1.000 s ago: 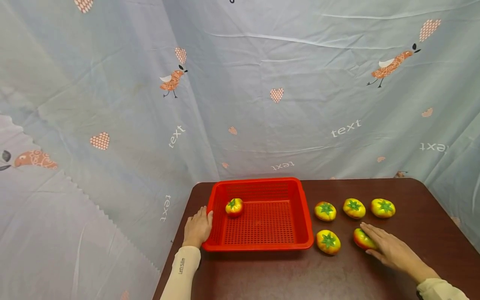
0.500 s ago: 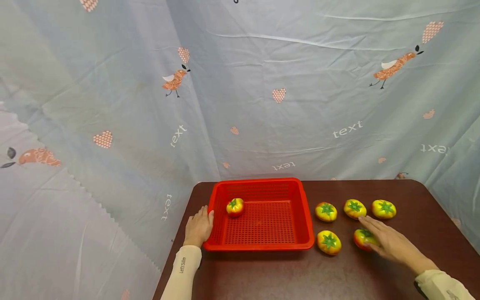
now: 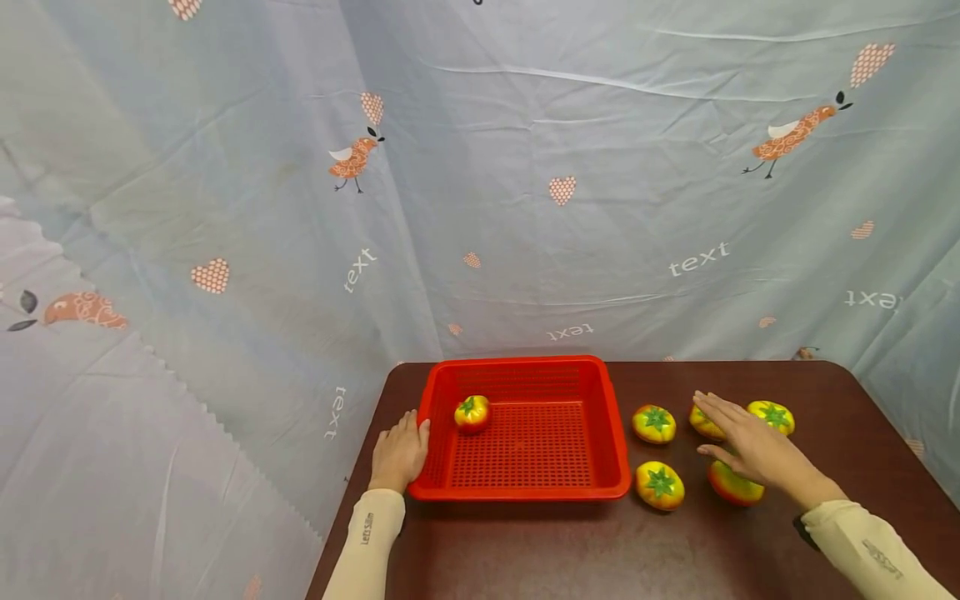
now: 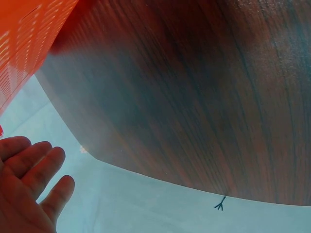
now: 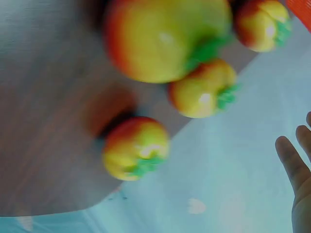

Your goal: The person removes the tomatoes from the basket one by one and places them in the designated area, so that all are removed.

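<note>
At the left side of a red plastic basket (image 3: pixel 517 494) is my left hand (image 3: pixel 399 452), its thumb and fingers beside the rim. In the left wrist view the fingers of that hand (image 4: pixel 31 179) look extended below the basket wall (image 4: pixel 22 43). One yellow-red fruit with a green leafy top (image 3: pixel 472 414) lies inside. My right hand (image 3: pixel 761 454), fingers stretched out, hovers over the fruits to the right. It partly covers the front-right fruit (image 3: pixel 737 489) and the back-middle fruit (image 3: pixel 703 423). In the right wrist view a fruit (image 5: pixel 160 39) appears close and blurred, apart from the fingers (image 5: pixel 294 162).
Two more fruits, a back one (image 3: pixel 654 423) and a front one (image 3: pixel 660 485), sit just right of the basket. Another fruit (image 3: pixel 772 414) lies at the back right. The dark wooden table (image 3: pixel 525 550) ends at a patterned grey-blue curtain (image 3: pixel 510 275).
My right hand has lifted off the front-right fruit and moved forward toward the back-middle one. That front fruit stays on the table. My left hand has kept its place by the basket.
</note>
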Tool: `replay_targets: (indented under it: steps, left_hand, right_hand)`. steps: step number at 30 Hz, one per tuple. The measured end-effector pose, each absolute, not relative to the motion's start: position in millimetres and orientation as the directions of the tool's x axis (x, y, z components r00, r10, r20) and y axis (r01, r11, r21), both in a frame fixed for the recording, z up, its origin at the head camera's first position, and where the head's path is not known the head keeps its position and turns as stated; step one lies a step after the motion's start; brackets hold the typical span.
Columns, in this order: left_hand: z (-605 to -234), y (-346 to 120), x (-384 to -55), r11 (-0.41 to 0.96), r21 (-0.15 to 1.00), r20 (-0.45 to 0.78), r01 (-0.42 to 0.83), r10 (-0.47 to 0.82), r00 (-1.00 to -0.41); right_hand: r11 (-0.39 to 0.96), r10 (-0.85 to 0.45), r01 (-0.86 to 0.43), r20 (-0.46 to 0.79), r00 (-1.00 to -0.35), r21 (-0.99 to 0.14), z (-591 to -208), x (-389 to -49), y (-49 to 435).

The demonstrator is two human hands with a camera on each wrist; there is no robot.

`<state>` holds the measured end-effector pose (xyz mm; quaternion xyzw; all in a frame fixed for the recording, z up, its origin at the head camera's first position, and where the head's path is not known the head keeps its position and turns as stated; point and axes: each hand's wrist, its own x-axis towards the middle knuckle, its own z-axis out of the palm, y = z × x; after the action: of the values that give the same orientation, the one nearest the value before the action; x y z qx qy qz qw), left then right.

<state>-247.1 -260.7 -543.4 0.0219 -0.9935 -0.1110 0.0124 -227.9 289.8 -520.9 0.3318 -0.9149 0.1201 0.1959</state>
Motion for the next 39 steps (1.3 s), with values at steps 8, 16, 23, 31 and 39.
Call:
replay_targets:
  steps: [8, 16, 23, 31, 39]
  left_hand:
    - [-544.6, -261.6, -246.8, 0.977, 0.210, 0.025, -0.033, -0.039, -0.999]
    - [-542.7, -262.1, -245.4, 0.974, 0.226, 0.053, -0.031, -0.044, -0.998]
    - [-541.6, -260.2, -245.6, 0.975, 0.216, 0.026, -0.041, -0.047, -0.999]
    - [-541.0, -260.0, -244.0, 0.977, 0.208, 0.018, -0.047, -0.052, -0.998]
    - [-541.4, -259.7, -244.9, 0.976, 0.211, 0.021, -0.047, -0.053, -0.998]
  right_hand:
    - [0.744, -0.554, -0.651, 0.406, -0.727, -0.149, -496.6, -246.2, 260.9]
    - [0.700, -0.597, -0.704, 0.444, -0.669, -0.120, -486.1, -268.7, 224.4]
    - [0.667, -0.628, -0.731, 0.419, -0.655, -0.142, -473.4, -282.7, 189.6]
    - [0.634, -0.668, -0.762, 0.403, -0.626, -0.134, -465.3, -293.6, 150.0]
    - [0.627, -0.692, -0.769, 0.364, -0.623, -0.126, -462.3, -300.6, 114.7]
